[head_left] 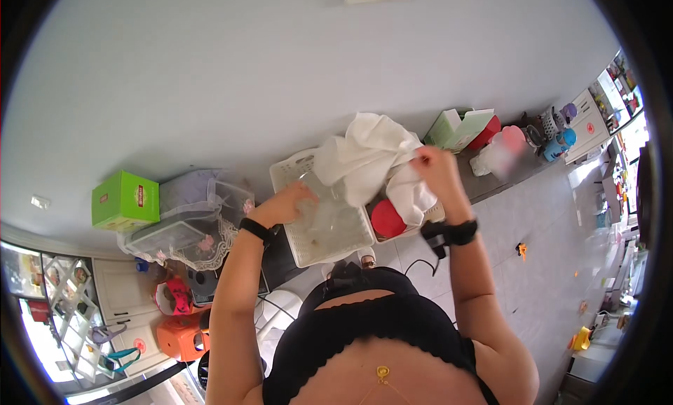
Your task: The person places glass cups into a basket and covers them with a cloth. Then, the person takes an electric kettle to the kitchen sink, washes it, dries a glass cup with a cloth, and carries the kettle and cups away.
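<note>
A white plastic basket [303, 254] stands in front of me with clear, see-through items [326, 219] inside, too blurred to name. My left hand [284, 203] reaches over the basket's left side, its fingers apart and close to those clear items; whether it touches them is hard to see. A white cloth [371, 149] lies bunched over the basket's back right and hangs past its edge. My right hand [436, 168] is closed on the cloth at its right side. Below that hand, a round red item [388, 218] sits in a second container, partly covered by the cloth.
To the left are a bright green box [126, 200] and a clear lidded container [175, 240] with lace trim. A pale green carton [456, 128], a pink item [513, 136] and a blue bottle [559, 146] stand at right. An orange stool [182, 336] is lower left.
</note>
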`<action>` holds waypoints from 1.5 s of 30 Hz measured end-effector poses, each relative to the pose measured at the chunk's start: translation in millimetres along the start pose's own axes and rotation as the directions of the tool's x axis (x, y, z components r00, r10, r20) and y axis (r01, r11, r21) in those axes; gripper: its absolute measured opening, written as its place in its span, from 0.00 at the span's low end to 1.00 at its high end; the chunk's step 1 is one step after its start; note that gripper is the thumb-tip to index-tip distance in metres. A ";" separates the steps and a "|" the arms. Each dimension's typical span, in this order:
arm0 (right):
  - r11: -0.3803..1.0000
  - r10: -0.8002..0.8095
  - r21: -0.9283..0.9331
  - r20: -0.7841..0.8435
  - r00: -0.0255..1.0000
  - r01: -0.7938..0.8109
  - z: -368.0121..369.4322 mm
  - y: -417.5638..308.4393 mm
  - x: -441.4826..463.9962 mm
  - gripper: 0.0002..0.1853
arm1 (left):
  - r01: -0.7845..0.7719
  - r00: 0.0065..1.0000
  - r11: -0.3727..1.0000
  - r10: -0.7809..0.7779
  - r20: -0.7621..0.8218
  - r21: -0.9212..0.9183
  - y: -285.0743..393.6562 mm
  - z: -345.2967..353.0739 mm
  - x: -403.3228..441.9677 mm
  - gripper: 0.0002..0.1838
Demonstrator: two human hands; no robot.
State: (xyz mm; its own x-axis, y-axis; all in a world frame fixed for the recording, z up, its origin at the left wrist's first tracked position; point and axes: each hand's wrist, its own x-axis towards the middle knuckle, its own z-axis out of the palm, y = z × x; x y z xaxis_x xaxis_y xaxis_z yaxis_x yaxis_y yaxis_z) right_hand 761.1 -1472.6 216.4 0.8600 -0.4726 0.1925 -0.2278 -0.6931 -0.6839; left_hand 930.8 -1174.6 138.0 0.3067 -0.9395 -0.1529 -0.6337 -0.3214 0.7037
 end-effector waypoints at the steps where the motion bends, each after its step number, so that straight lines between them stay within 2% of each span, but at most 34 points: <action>1: 0.971 0.131 0.194 0.049 0.990 -0.138 -23.6 -8.6 2.7 0.07 | 0.001 1.000 1.000 -0.001 -0.003 -0.003 1.3 3.1 -3.0 0.22; 3: 0.861 0.055 0.502 0.062 0.997 -0.079 -60.6 -21.5 6.5 0.08 | 0.092 0.994 0.996 -0.091 -0.053 0.005 6.8 4.9 -6.8 0.27; 4: 0.864 0.053 0.498 0.062 0.997 -0.077 -70.2 -30.2 9.3 0.08 | 0.089 0.994 0.996 -0.089 -0.056 0.003 10.6 3.1 -7.0 0.27; 6: 0.715 0.147 0.685 0.046 0.988 -0.138 -81.2 -44.6 11.8 0.09 | 0.126 0.984 0.986 -0.110 -0.143 0.109 20.9 1.5 -10.9 0.32; 7: 0.692 0.123 0.710 0.065 0.990 -0.133 -79.9 -56.5 11.2 0.09 | 0.129 0.983 0.986 -0.114 -0.144 0.105 38.3 -5.4 -11.0 0.32; 8: 0.692 0.122 0.709 0.070 0.990 -0.135 -72.4 -59.2 13.2 0.09 | 0.064 0.970 0.998 -0.069 -0.231 -0.029 57.6 -12.5 -7.5 0.33; 10: 0.873 -0.072 0.488 0.093 0.993 0.017 -54.8 -63.1 20.2 0.08 | -0.068 0.926 0.956 -0.046 -0.374 -0.285 113.5 -26.4 -0.1 0.34; 11: 0.929 -0.088 0.370 0.162 0.983 0.022 -54.1 -83.8 17.4 0.07 | -0.127 0.904 0.905 -0.062 -0.423 -0.406 137.9 -28.8 5.0 0.34; 12: 0.928 -0.096 0.371 0.166 0.981 0.028 -45.5 -93.6 18.0 0.07 | -0.127 0.900 0.905 -0.067 -0.430 -0.405 147.4 -27.4 12.2 0.34; 14: 0.854 -0.353 0.437 0.091 0.931 0.281 -33.7 -105.5 17.7 0.07 | -0.185 0.829 0.978 0.206 -0.520 0.091 155.8 -29.2 24.2 0.26; 15: 0.870 -0.406 0.326 0.044 0.913 0.371 -41.7 -112.5 19.9 0.07 | -0.189 0.775 0.959 0.277 -0.567 0.211 139.1 -27.9 30.4 0.17; 16: 0.867 -0.411 0.326 0.043 0.911 0.376 -47.2 -109.0 26.0 0.07 | -0.187 0.773 0.959 0.278 -0.571 0.214 138.4 -33.0 22.4 0.17; 17: 0.908 -0.352 0.259 0.042 0.935 0.330 -57.3 -99.7 34.3 0.06 | -0.046 0.807 0.998 0.018 -0.591 -0.033 137.9 -41.3 9.9 0.13; 18: 0.941 -0.290 0.191 0.032 0.956 0.279 -69.1 -88.9 41.8 0.06 | 0.098 0.804 0.957 -0.239 -0.545 -0.275 134.4 -49.3 -2.5 0.11; 20: 0.963 -0.185 0.190 -0.052 0.981 0.192 -96.7 -62.7 52.2 0.08 | 0.054 0.711 0.915 -0.317 -0.628 -0.401 119.8 -60.7 -31.2 0.13; 22: 0.790 0.008 0.605 -0.175 0.984 0.101 -113.8 -23.3 65.0 0.11 | 0.258 0.654 0.901 -0.428 -0.624 -0.348 111.7 -77.6 -64.5 0.18; 23: 0.787 0.008 0.608 -0.172 0.985 0.099 -122.1 -15.4 64.7 0.11 | 0.263 0.652 0.900 -0.431 -0.624 -0.348 108.0 -79.6 -75.4 0.18; 25: 0.487 0.170 0.871 -0.160 0.972 0.058 -138.7 -5.3 64.4 0.14 | 0.081 0.519 0.872 -0.451 -0.726 -0.483 102.6 -81.5 -91.3 0.22; 26: 0.487 0.170 0.872 -0.159 0.972 0.057 -141.8 4.9 63.8 0.14 | 0.081 0.519 0.872 -0.451 -0.726 -0.483 97.6 -81.9 -98.6 0.22; 28: 0.297 0.173 0.948 -0.169 0.970 0.112 -142.7 23.5 64.6 0.14 | -0.024 0.469 0.762 -0.563 -0.680 -0.647 88.6 -82.4 -112.0 0.22; 29: 0.295 0.167 0.949 -0.169 0.971 0.114 -146.1 27.6 66.6 0.14 | -0.066 0.467 0.816 -0.483 -0.741 -0.574 89.9 -84.2 -120.8 0.21; 30: 0.230 0.201 0.965 -0.171 0.964 0.123 -148.3 27.6 67.4 0.14 | -0.067 0.462 0.817 -0.483 -0.744 -0.573 91.8 -88.1 -124.4 0.21; 31: 0.165 0.238 0.977 -0.169 0.957 0.132 -148.7 27.5 67.6 0.14 | -0.351 0.411 0.671 -0.516 -0.751 -0.653 93.8 -91.4 -127.2 0.20; 32: 0.164 0.236 0.978 -0.167 0.957 0.130 -150.7 26.3 69.3 0.14 | -0.607 0.369 0.463 -0.556 -0.745 -0.646 97.1 -94.5 -129.4 0.19; 33: 0.168 0.241 0.975 -0.182 0.953 0.144 -155.4 18.3 70.4 0.14 | -0.575 0.324 0.647 -0.382 -0.865 -0.501 104.8 -97.1 -131.3 0.18; 34: 0.173 0.248 0.973 -0.193 0.949 0.152 -159.3 11.8 70.8 0.14 | -0.572 0.323 0.646 -0.388 -0.863 -0.505 104.5 -100.0 -132.9 0.18; 36: 0.212 0.302 0.964 -0.221 0.927 0.161 -165.4 10.2 78.1 0.14 | -0.646 0.480 0.357 -0.498 -0.723 -0.675 98.6 -111.3 -134.0 0.19; 37: 0.249 0.351 0.953 -0.256 0.901 0.173 -165.9 5.9 81.7 0.14 | -0.606 0.515 0.470 -0.382 -0.767 -0.642 101.9 -108.7 -129.1 0.17; 38: 0.243 0.346 0.956 -0.241 0.907 0.162 -166.4 1.0 80.4 0.14 | -0.520 0.496 0.536 -0.444 -0.746 -0.665 106.3 -112.9 -121.8 0.16; 40: 0.221 0.318 0.957 -0.251 0.914 0.187 -165.4 -10.7 78.0 0.14 | -0.656 0.414 0.472 -0.429 -0.803 -0.590 112.9 -120.1 -119.6 0.14; 42: 0.234 0.323 0.966 -0.182 0.929 0.107 -167.0 21.2 106.3 0.12 | -0.640 0.430 0.450 -0.463 -0.775 -0.624 109.3 -131.6 -106.6 0.12; 43: 0.125 -0.100 0.992 0.025 0.995 -0.013 -165.3 39.7 126.5 0.12 | -0.619 0.452 0.416 -0.504 -0.736 -0.666 107.3 -130.1 -103.3 0.11; 44: 0.076 -0.318 0.993 0.106 0.942 -0.086 -165.6 35.0 125.8 0.12 | -0.608 0.456 0.411 -0.520 -0.722 -0.679 106.8 -129.8 -103.5 0.11; 45: 0.065 -0.518 0.983 0.181 0.836 -0.173 -165.9 29.6 124.9 0.12 | -0.643 0.473 0.375 -0.492 -0.731 -0.668 106.9 -136.6 -102.7 0.11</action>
State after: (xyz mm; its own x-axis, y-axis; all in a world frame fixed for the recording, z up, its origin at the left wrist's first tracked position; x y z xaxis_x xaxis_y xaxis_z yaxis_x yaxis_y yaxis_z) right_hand 786.0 -1642.4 337.0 0.9198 0.0625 0.3873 0.2851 0.5719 -0.7692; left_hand 928.6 -1096.2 323.6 0.9759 -0.1995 0.0886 0.0400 0.5627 0.8257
